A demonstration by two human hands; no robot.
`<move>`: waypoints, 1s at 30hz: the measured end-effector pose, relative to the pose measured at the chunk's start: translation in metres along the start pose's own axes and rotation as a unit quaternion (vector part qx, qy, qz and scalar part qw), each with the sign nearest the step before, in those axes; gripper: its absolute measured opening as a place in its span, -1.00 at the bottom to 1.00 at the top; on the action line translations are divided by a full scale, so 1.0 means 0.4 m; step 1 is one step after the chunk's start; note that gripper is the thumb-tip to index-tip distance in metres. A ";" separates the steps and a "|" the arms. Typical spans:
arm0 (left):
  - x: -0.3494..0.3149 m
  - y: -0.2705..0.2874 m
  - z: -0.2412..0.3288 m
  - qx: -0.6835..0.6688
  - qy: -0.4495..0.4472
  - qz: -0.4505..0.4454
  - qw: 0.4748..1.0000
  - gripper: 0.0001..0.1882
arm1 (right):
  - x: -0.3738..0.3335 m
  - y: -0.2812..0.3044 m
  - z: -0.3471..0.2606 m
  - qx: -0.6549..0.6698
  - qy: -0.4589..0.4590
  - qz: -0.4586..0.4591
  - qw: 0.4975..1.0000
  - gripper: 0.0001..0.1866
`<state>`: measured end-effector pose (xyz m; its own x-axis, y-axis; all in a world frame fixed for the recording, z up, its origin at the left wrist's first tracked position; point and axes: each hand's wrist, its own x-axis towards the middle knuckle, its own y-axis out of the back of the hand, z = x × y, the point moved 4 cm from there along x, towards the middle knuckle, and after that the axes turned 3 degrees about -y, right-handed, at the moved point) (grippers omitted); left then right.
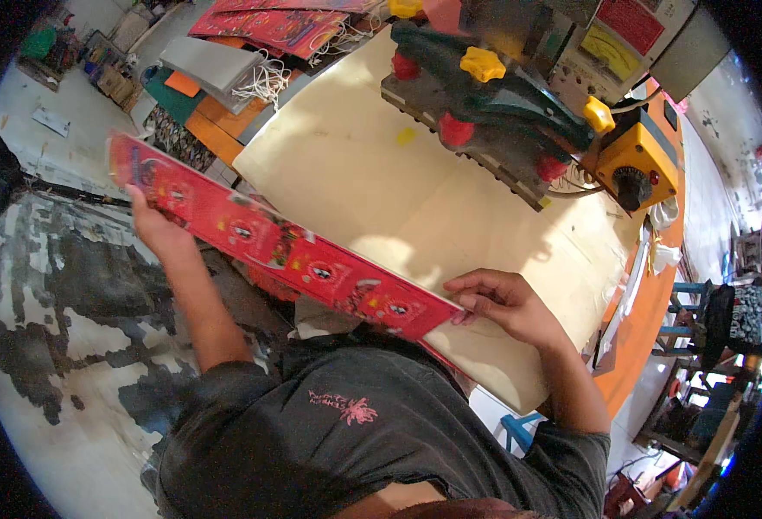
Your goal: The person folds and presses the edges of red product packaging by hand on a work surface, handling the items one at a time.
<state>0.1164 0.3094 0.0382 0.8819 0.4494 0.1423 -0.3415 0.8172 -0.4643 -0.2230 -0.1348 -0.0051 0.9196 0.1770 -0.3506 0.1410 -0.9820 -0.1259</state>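
The left hand (160, 232) grips the far left end of a long red printed strip (281, 251); the right hand (515, 307) pinches its near right corner; the strip slants along the near left side of the cream-covered table (346, 164); a dark press with yellow knobs (493, 99) stands far right.

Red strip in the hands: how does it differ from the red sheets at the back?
The red strip is held up near its ends by the left hand and right hand, while the red sheets lie stacked. White cords show near the red sheets; none show on the red strip. Both are red with printed patterns.
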 end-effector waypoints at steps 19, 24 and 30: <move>0.138 -0.362 0.452 -0.116 -0.382 0.005 0.917 -0.77 | -0.003 0.007 -0.002 0.036 -0.002 0.012 0.999 -0.66; 0.189 -0.558 0.521 -0.113 -0.419 -0.091 0.896 -0.78 | 0.001 0.010 0.005 0.033 -0.001 0.000 0.999 -0.65; 0.134 -0.735 0.451 -0.077 -0.468 -0.195 0.858 -0.67 | 0.002 0.018 0.013 0.043 -0.005 -0.003 0.999 -0.66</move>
<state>0.2056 0.1583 0.3400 0.2469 0.3037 0.9202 0.0307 0.9467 -0.3207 -0.2230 -0.1415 -0.0113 0.9150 0.1838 -0.3592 0.1139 -0.9717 -0.2070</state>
